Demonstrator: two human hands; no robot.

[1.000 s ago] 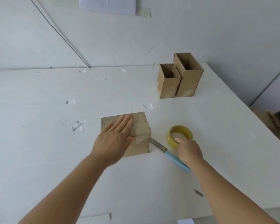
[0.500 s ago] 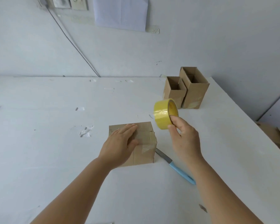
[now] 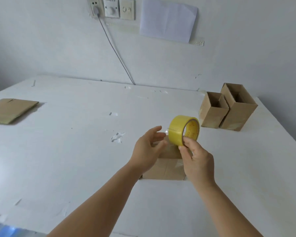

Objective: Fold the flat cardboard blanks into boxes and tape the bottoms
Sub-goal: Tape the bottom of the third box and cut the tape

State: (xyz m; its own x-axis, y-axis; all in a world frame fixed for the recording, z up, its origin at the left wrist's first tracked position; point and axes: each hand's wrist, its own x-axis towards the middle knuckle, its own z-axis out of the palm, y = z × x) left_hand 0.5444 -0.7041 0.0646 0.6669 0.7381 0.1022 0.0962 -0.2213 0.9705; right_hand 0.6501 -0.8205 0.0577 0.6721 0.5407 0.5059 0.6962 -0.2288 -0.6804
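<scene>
White table (image 3: 61, 159) and white wall fill my view, and my two hands meet over the middle of that surface. My right hand (image 3: 197, 161) pinches the yellow roll of packing tape (image 3: 184, 130) by its lower rim and holds it upright in the air. My left hand (image 3: 148, 148) hangs loose and empty just beside the roll, fingers spread toward a clear tab of tape at its edge. Under both hands sits the small brown cardboard box (image 3: 166, 168), closed side up, flaps folded shut with some tape on them; I judge its bottom needs another strip. Further right, near the wall, two finished brown cardboard boxes (image 3: 227, 108) stand touching, open tops up. Far left, a flat brown cardboard blank (image 3: 10, 110) lies unfolded, so at least one more box is left.
</scene>
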